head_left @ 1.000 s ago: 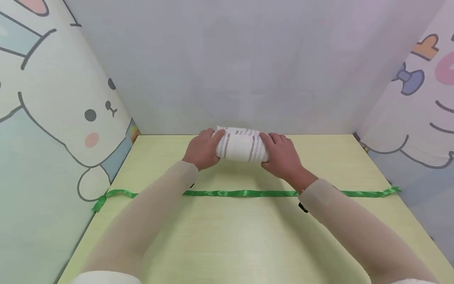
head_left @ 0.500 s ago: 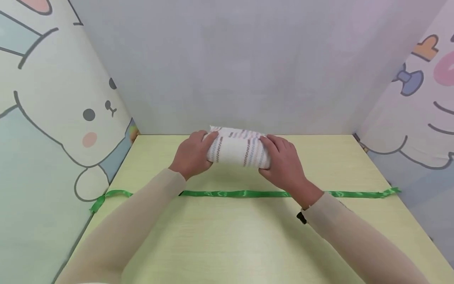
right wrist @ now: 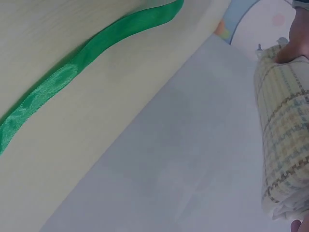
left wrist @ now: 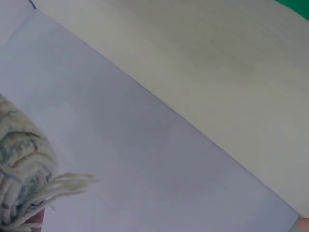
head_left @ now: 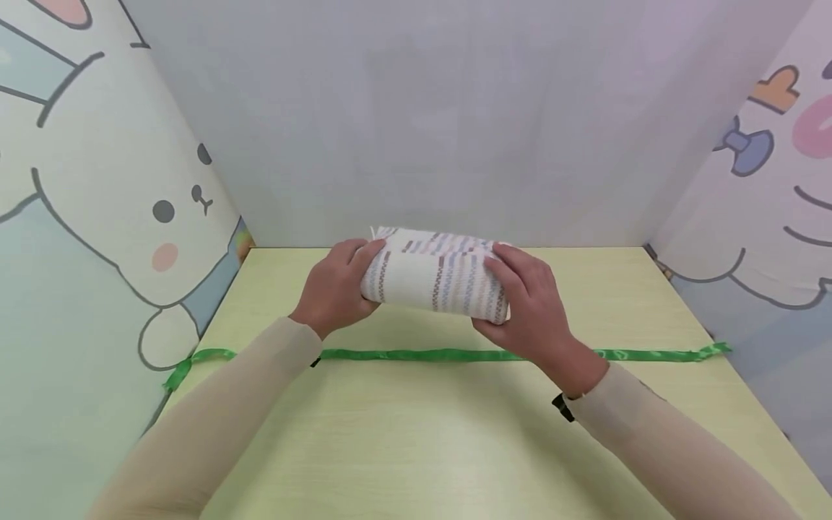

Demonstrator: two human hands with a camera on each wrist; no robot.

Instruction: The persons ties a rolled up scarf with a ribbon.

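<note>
Both hands grip one rolled cloth: the left hand curls round one end, the right hand round the other, fingers on top. White with brown and blue striping, the roll is held up off the tabletop and, in the head view, appears beyond the green ribbon, its right end tilted lower. Loose fringe trails from its left end. Past the ribbon stands a plain pale wall; by the ribbon's left end, a wall bears a rabbit drawing.
</note>
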